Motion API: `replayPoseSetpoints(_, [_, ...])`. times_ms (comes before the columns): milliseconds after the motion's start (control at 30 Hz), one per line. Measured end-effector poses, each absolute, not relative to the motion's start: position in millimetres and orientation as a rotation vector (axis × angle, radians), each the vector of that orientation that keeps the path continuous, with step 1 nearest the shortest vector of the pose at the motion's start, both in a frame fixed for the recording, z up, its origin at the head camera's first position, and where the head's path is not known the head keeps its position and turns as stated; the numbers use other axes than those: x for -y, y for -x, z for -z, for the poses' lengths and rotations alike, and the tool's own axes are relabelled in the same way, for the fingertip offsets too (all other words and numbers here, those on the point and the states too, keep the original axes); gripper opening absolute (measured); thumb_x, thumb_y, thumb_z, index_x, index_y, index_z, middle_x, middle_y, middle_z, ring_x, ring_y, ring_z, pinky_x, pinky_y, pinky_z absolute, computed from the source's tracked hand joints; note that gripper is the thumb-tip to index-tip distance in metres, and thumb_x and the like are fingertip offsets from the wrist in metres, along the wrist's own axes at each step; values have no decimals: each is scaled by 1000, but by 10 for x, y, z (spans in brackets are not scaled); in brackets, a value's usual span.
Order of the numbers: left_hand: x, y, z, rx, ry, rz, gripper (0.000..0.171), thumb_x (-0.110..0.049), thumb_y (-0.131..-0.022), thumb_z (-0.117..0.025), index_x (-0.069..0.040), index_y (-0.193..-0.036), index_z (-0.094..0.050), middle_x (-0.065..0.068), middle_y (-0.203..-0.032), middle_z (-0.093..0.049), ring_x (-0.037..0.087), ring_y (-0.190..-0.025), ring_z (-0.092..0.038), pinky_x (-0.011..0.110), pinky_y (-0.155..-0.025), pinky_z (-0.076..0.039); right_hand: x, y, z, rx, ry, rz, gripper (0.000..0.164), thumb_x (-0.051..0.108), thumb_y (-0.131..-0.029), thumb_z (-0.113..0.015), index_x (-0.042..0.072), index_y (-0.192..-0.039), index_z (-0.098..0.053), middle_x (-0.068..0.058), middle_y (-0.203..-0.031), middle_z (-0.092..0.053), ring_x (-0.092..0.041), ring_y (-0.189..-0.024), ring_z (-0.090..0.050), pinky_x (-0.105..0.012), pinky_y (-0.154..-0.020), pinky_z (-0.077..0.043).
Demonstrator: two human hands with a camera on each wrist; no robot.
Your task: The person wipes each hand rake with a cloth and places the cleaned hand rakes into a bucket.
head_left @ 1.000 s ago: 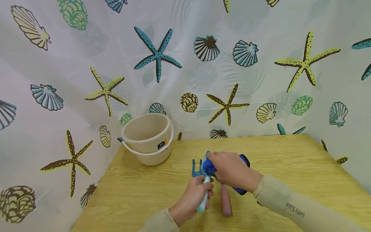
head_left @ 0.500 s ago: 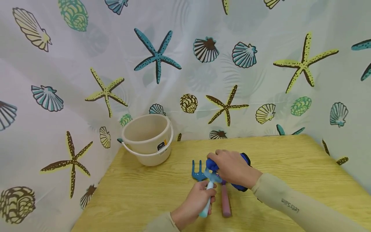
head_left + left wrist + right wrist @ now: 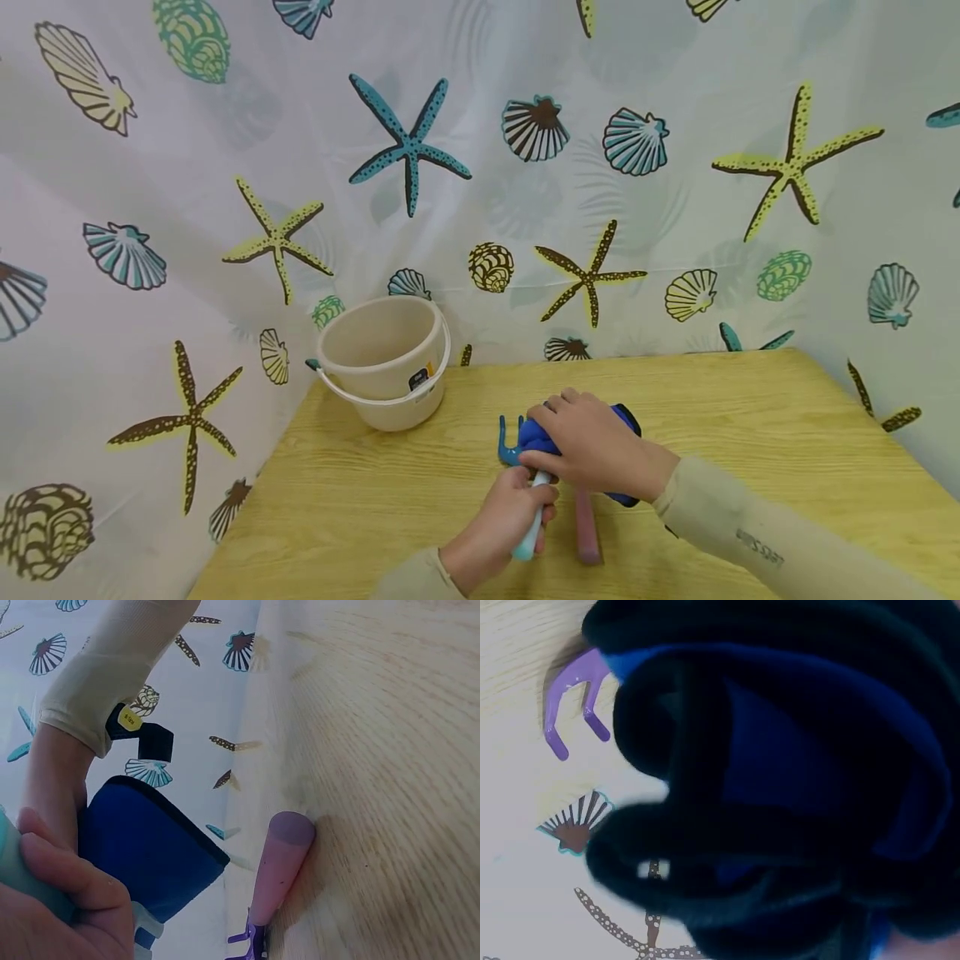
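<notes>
My left hand (image 3: 495,527) grips the pale teal handle (image 3: 529,535) of a small garden tool. Over that tool's head my right hand (image 3: 596,442) holds a blue cloth with a black edge (image 3: 536,437), its thumb lying near the top of the handle. Cloth and fingers hide the tool's head. Beneath the right hand lies a second garden tool with a pink handle (image 3: 588,529); its purple prongs (image 3: 576,682) show in the right wrist view. A blue garden fork (image 3: 511,450) lies just beyond the left hand, partly covered by the cloth.
A cream bucket (image 3: 382,367) with a white handle stands at the back left of the wood-grain table (image 3: 360,500). A white curtain (image 3: 450,208) printed with shells and starfish surrounds the table at the back and sides.
Half a second ago part of the pale blue tool head showed; now the cloth and right hand cover it. The right hand has moved down toward the handle, while the left keeps its grip.
</notes>
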State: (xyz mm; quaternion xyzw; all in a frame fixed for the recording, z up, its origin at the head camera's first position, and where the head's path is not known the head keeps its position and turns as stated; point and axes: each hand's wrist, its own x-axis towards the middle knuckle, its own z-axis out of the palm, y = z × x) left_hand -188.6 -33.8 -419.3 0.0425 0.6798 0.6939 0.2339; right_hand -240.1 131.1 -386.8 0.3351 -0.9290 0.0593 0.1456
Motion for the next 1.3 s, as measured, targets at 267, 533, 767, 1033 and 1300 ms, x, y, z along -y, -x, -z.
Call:
replayPoseSetpoints(267, [351,1919,4174,-1907,-133,-1936,26,-8,-93,-54,2,-118,-53,0,-68,-50,8,-36,-37,20,-35,-37,-1298,2363,3865,2717,-914,-398,46,30,-100,-55,6,-139,-52,-12,-121,-59,-26,-105,-61,-43,-84,-58])
replayPoseSetpoints(533, [360,1929,4128,-1889,-109,-1969,27,-10,-94,-56,3,-117,-51,1,-69,-50,9,-39,-38,20,-37,-39,-1346,2421,3880,2725,-872,-682,52,29,-98,-66,5,-140,-46,-14,-128,-60,-28,-112,-66,-45,-91,-57])
replayPoseSetpoints(767, [392,1944,4134,-1812,-125,-1997,21,-9,-95,-56,2,-112,-52,1,-69,-50,9,-39,-39,19,-37,-39,-1452,2441,3786,2908,-1025,-769,63,39,-95,-66,10,-148,-48,-22,-151,-39,-39,-127,-55,-53,-99,-51])
replayPoseSetpoints(1033, [386,1961,4168,-1794,-124,-2016,22,-8,-94,-55,5,-112,-52,0,-68,-50,8,-38,-39,18,-37,-39,-1459,2416,3757,2899,-1128,-674,61,15,-91,-64,17,-149,-48,-22,-144,-49,-38,-126,-53,-51,-94,-52])
replayPoseSetpoints(1300, [394,1970,4143,-1768,-125,-2035,30,-7,-94,-53,5,-121,-48,0,-67,-49,7,-38,-39,18,-37,-39,-1452,2421,3845,2665,-1173,-502,49,18,-96,-66,22,-143,-52,-1,-118,-60,-14,-98,-59,-40,-85,-47])
